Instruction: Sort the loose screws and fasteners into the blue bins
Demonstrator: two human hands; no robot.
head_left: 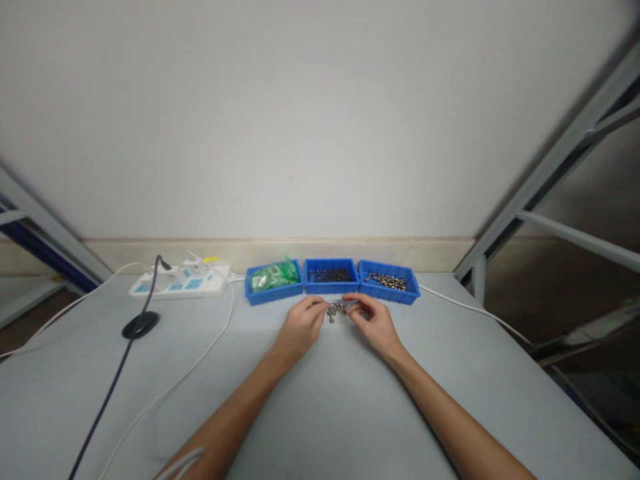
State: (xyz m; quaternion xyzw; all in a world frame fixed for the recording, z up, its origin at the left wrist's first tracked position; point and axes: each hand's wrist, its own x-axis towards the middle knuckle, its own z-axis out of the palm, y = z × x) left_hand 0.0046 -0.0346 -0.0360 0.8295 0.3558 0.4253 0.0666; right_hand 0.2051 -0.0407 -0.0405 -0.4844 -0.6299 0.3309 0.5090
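A small pile of shiny metal pieces, which look like screws or similar small hardware, lies on the table in front of the blue bins. My left hand is at the pile's left edge, fingers bent and pressed together at the tips; whatever they pinch is too small to make out. On the right side, my right hand curves around the pile, with a gap between its index finger and thumb. Its other fingers are partly hidden.
Behind the hands stand three blue bins: one with green plastic packets, one with dark screw-like pieces, one with shiny metal pieces. At left are a white power strip, a black round disc and loose cables.
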